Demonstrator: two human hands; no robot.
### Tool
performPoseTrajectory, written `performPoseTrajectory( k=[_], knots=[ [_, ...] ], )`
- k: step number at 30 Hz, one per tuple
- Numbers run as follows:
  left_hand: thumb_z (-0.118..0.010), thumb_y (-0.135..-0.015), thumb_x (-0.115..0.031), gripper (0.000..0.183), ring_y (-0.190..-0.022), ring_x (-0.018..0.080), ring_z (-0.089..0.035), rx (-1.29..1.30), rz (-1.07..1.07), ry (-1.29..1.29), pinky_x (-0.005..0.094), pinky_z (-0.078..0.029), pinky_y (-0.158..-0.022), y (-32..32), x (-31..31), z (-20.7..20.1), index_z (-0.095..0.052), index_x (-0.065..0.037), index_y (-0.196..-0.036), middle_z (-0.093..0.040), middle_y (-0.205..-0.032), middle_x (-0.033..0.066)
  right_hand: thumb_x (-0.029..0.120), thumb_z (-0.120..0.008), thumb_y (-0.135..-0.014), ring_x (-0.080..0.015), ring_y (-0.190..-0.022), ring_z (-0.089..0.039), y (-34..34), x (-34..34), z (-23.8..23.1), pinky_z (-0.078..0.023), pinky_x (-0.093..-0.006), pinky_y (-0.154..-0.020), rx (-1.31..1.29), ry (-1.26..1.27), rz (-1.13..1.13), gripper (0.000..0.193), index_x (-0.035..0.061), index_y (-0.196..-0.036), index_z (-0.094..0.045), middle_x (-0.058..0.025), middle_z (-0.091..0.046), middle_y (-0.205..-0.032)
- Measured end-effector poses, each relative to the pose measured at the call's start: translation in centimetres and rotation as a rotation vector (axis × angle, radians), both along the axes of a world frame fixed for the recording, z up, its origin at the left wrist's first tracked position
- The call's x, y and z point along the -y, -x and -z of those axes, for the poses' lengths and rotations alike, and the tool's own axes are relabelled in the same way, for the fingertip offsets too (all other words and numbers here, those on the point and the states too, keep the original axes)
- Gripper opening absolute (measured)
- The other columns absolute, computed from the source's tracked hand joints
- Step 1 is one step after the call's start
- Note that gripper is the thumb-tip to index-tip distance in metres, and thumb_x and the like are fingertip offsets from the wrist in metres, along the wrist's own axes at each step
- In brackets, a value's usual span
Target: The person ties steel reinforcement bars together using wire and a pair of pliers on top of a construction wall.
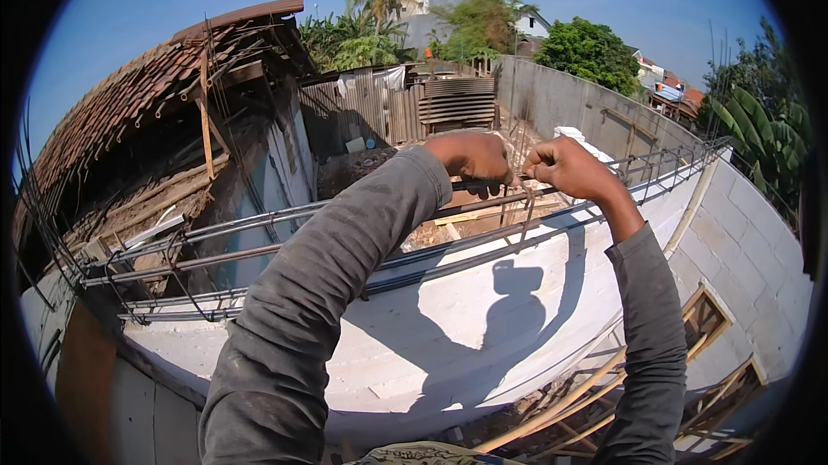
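A long cage of steel reinforcing bars (405,268) runs along the top of a white block wall (448,310). Both of my hands meet at a bent steel stirrup (527,222) on the cage. My left hand (473,157) is closed, its fingers curled down at the upper bar beside the stirrup's top. Close on its right, my right hand (573,170) makes a pinch with thumb and fingers above the same spot. Whatever lies between the fingertips is too small to make out. Grey sleeves cover both forearms.
An old building with a tiled roof (129,85) and loose timber stands left. Upright rods (43,206) rise at the cage's left end. Below right are wooden poles (552,413) and frames (707,318). A grey wall (561,90) and corrugated sheets (457,103) lie beyond.
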State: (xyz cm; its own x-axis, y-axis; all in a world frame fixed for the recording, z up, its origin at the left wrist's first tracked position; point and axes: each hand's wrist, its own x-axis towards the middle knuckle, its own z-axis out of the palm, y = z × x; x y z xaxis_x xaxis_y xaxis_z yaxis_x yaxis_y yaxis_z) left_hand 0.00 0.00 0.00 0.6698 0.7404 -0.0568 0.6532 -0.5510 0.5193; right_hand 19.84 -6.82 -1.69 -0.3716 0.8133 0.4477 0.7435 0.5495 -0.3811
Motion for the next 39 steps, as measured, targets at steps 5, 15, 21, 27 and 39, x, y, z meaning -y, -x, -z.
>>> performPoseTrajectory(
  k=[5, 15, 21, 27, 39],
  knots=[
    [-0.051, -0.088, -0.005, 0.029, -0.065, 0.0202, -0.067, 0.277, -0.157, 0.407, 0.0311, -0.053, -0.054, 0.5, -1.2, 0.2, -0.067, 0.008, -0.108, -0.07, -0.087, 0.0144, 0.007, -0.067, -0.085, -0.0132, -0.062, -0.051, 0.6, -0.4, 0.6, -0.043, -0.0323, -0.059, 0.004, -0.039, 0.005, 0.009, -0.0021, -0.086, -0.067, -0.0075, -0.061, -0.067],
    [-0.046, -0.087, -0.002, 0.027, -0.056, 0.0161, -0.062, 0.29, -0.188, 0.361, 0.0287, -0.048, -0.041, -0.8, 0.7, 0.4, -0.068, 0.008, -0.1, -0.068, -0.081, 0.0116, 0.006, -0.065, -0.084, -0.0144, -0.061, -0.051, -0.1, 0.4, 1.1, -0.043, -0.0324, -0.059, -0.03, -0.05, -0.042, 0.01, -0.0032, -0.087, -0.065, -0.0083, -0.06, -0.067],
    [-0.052, -0.09, -0.009, 0.019, -0.063, 0.0166, -0.064, 0.373, -0.205, 0.489, 0.0312, -0.054, -0.052, -0.2, -2.3, 1.5, -0.067, 0.003, -0.094, -0.067, -0.078, 0.009, 0.006, -0.066, -0.084, -0.0145, -0.061, -0.051, -0.2, 0.6, 1.5, -0.043, -0.0326, -0.058, -0.067, -0.061, -0.062, 0.011, -0.0033, -0.089, -0.065, -0.0081, -0.058, -0.066],
    [-0.049, -0.09, -0.01, 0.021, -0.061, 0.0171, -0.064, 0.196, -0.142, 0.557, 0.0313, -0.056, -0.054, -0.4, -2.8, 1.1, -0.066, 0.001, -0.093, -0.068, -0.079, 0.0108, 0.008, -0.067, -0.084, -0.015, -0.062, -0.054, -0.2, 0.5, 1.1, -0.045, -0.0326, -0.06, -0.033, -0.079, 0.004, 0.012, -0.0031, -0.089, -0.067, -0.01, -0.061, -0.067],
    [-0.049, -0.092, -0.01, 0.021, -0.065, 0.0184, -0.066, 0.202, -0.121, 0.631, 0.0321, -0.057, -0.054, 0.1, -2.9, 1.7, -0.065, 0.004, -0.094, -0.067, -0.079, 0.0123, 0.01, -0.067, -0.082, -0.0153, -0.058, -0.05, 0.1, -1.7, 0.9, -0.042, -0.0348, -0.056, 0.022, -0.064, 0.012, 0.013, -0.0034, -0.084, -0.068, -0.0118, -0.06, -0.063]
  ],
)
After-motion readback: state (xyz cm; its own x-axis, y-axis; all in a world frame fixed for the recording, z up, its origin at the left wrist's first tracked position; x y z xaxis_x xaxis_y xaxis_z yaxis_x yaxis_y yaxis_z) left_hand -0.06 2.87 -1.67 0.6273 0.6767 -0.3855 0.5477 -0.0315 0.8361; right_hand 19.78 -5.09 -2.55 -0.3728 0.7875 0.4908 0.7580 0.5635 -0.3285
